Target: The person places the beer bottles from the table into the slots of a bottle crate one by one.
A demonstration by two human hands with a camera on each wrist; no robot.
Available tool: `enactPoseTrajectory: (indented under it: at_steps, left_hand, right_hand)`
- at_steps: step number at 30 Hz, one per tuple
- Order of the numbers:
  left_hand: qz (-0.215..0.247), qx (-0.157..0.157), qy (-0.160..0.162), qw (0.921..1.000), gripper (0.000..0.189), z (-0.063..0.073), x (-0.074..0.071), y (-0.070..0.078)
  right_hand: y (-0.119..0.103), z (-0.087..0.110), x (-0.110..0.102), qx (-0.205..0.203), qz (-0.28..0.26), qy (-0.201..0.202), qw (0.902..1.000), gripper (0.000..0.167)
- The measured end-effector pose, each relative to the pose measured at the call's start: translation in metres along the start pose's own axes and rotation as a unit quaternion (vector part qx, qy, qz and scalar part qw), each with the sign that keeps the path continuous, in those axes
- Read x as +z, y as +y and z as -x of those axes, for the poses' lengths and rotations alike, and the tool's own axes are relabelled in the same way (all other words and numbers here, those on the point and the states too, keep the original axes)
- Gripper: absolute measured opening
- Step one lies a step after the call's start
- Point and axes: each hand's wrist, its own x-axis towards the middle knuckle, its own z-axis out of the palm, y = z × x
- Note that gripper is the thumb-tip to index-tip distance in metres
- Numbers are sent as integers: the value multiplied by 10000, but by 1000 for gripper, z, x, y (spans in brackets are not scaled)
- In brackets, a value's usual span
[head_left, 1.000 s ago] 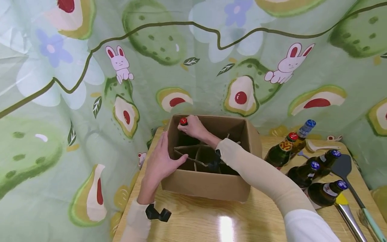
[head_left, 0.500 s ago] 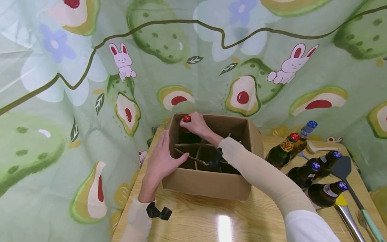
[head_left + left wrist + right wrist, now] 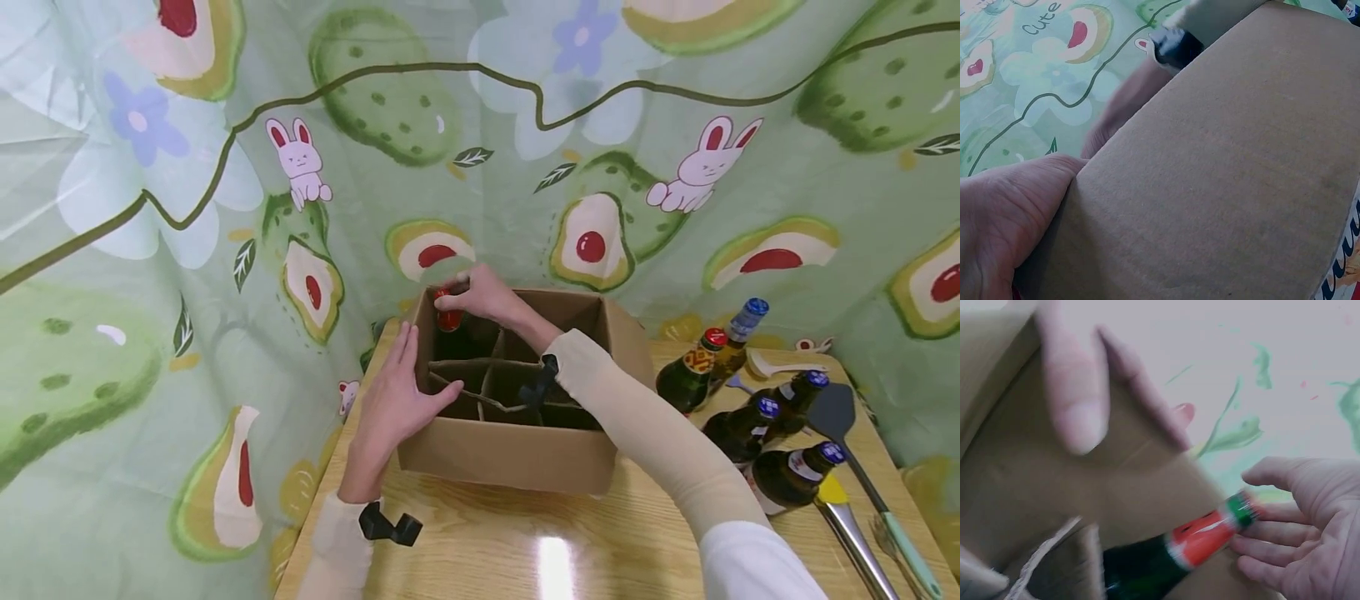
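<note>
Brace the box (image 3: 510,458) with the left hand (image 3: 396,398), spread over its near-left corner, and let the right hand (image 3: 486,296), fingers loosely extended at the cap (image 3: 1244,509), steady the bottle (image 3: 449,321) upright in the far-left compartment (image 3: 476,337), clear of the divider (image 3: 461,370)

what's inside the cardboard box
Dividers split the cardboard box into compartments, and a bottle with a red neck label is in the far left corner. Its base is hidden, and the right hand and forearm cover parts of the rest.
</note>
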Motion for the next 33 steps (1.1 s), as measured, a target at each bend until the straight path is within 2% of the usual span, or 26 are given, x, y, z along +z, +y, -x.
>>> enactPoseTrajectory:
  at_steps: [3,8,14,19,23,28,33]
  left_hand:
    - [-4,-30,-54,10000,115,0,-1,-2]
    - [7,-80,-160,9998,116,-1,0,-1]
    - [66,-77,-182,9998,114,-1,-1,1]
    - [44,-76,-234,9997,115,0,0,2]
    - [-64,-35,-233,9997,116,-1,1,3]
    - [-167,-7,-216,9996,116,0,1,4]
    - [-246,-30,-241,9994,116,2,0,5]
  right_hand:
    - [-11,11,-11,-100,-182,-57,9998,40]
    - [-18,42,-36,-245,-220,-11,9995,41]
    - [-18,86,-66,-213,-150,324,9991,44]
    - [-8,118,-82,-77,-480,623,9969,50]
    - [4,138,-92,-214,-616,796,9947,56]
    - [18,166,-105,-442,-633,1087,9911,65]
    - [35,199,-116,-584,-411,1606,9844,65]
